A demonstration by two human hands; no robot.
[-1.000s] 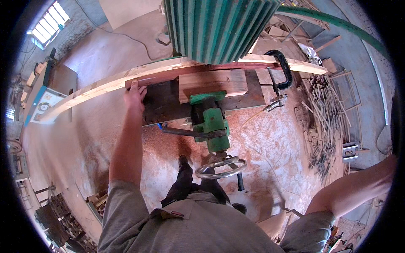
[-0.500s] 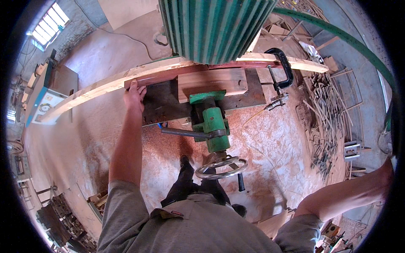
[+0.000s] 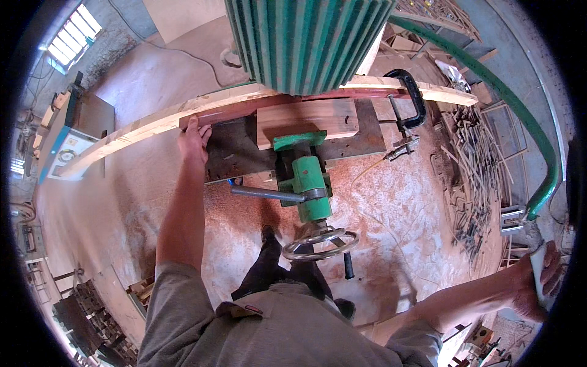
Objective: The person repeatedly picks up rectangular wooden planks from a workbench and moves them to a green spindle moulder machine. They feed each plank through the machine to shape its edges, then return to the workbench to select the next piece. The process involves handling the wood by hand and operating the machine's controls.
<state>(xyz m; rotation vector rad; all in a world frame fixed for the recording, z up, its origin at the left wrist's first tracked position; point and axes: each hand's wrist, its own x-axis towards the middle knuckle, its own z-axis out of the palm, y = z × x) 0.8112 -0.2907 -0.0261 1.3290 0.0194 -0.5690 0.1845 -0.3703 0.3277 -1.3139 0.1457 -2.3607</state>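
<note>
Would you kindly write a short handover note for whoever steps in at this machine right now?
Left hand: flat on the long wooden plank, pressing it where it enters the machine table.
Right hand: out to the side, gripping the pale end of the green lever.
Plank runs under the green ribbed housing; a black clamp holds the far side.
Done: plank positioned. Left: cannot tell how far the pass has gone.

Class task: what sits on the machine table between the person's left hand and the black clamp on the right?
In the head view, a wooden block and the green motor housing lie between the left hand and the black clamp.
</note>
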